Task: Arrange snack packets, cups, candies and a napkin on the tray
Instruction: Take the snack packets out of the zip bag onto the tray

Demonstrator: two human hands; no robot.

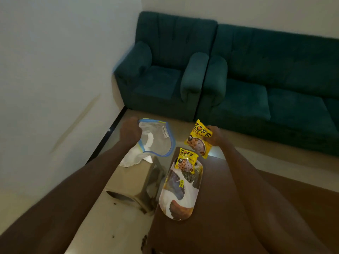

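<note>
A: Tray (180,197) on the brown surface (220,208), hard against its left edge, long axis running near-to-far. One snack packet (186,160) lying flat at the tray's far end, logo toward the far edge.

B: Hands?

A: Right hand (214,135) pinching a second snack packet (199,138) by its side, held in the air just past the tray's far end, logo end up and away, tilted. Left hand (130,132) closed on the rim of a clear zip bag (156,138), held off the left edge over the floor; something white inside, likely the napkin, can't tell for sure.

B: Risks?

A: Packet dropped too far forward would probably miss the tray and land on bare surface. Tray close to the left edge, so a nudge could tip it off. Bag mouth open and sagging, so contents might spill to the floor. Cups and candies not visible.
</note>
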